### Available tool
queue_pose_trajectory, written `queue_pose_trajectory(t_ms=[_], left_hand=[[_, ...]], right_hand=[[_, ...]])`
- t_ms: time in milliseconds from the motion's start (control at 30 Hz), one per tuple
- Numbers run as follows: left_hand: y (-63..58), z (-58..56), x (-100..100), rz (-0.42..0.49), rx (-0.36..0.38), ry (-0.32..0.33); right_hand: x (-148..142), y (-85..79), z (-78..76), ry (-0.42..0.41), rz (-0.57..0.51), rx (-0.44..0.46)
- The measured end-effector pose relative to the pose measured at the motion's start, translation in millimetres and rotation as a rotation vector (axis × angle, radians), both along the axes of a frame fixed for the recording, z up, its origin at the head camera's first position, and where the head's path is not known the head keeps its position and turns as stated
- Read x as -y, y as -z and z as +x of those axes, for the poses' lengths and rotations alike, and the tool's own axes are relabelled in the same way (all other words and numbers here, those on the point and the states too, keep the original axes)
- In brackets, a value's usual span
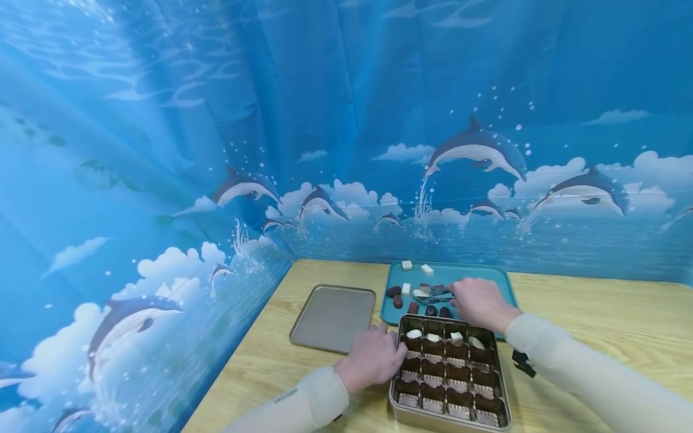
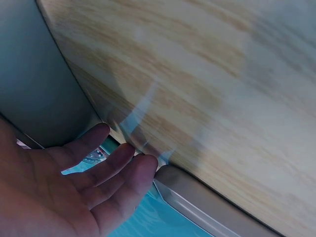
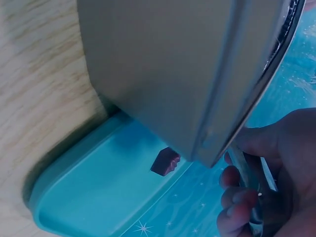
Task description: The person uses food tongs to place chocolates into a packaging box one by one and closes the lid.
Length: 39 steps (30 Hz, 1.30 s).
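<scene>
My right hand grips metal tongs, their tips low over the teal tray; in the right wrist view the fingers curl round the tongs' handle. Dark and white chocolates lie on the tray, among them a white cube and a dark oval one. Whether the tips pinch a piece is too small to tell. My left hand rests by the left side of a metal tin, fingers loosely extended in the left wrist view. White chocolates fill the back row of its brown divided insert.
A grey-brown metal lid lies flat on the wooden table, left of the tray. The tin stands right in front of the tray. A blue dolphin-printed curtain hangs behind the table and along its left side.
</scene>
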<state>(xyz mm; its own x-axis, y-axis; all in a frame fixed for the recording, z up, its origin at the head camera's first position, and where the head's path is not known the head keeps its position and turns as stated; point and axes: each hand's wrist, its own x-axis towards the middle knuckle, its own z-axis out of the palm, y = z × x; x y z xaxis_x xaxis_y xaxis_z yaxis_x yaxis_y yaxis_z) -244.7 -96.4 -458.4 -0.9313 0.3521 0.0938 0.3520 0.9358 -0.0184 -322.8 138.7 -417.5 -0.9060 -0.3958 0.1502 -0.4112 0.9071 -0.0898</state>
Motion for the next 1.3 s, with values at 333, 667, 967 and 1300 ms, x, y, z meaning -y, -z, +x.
queue_pose_trajectory(t_ms=[333, 667, 967, 1300], left_hand=[[0.1, 0.0, 0, -0.009, 0.019, -0.018], [-1.3, 1.4, -1, -0.011, 0.033, -0.012], [-1.9, 0.0, 1, -0.008, 0.029, -0.028], [-2.3, 2.7, 0, -0.019, 0.032, -0.018]], right_hand=[[1, 2.6, -6.9, 0.011, 0.033, -0.033], [-7, -2.0, 0.8, 0.022, 0.001, 0.003], [-12, -7.5, 10.3, -0.013, -0.034, -0.020], [-22, -7.1, 16.4, 0.011, -0.073, 0.022]])
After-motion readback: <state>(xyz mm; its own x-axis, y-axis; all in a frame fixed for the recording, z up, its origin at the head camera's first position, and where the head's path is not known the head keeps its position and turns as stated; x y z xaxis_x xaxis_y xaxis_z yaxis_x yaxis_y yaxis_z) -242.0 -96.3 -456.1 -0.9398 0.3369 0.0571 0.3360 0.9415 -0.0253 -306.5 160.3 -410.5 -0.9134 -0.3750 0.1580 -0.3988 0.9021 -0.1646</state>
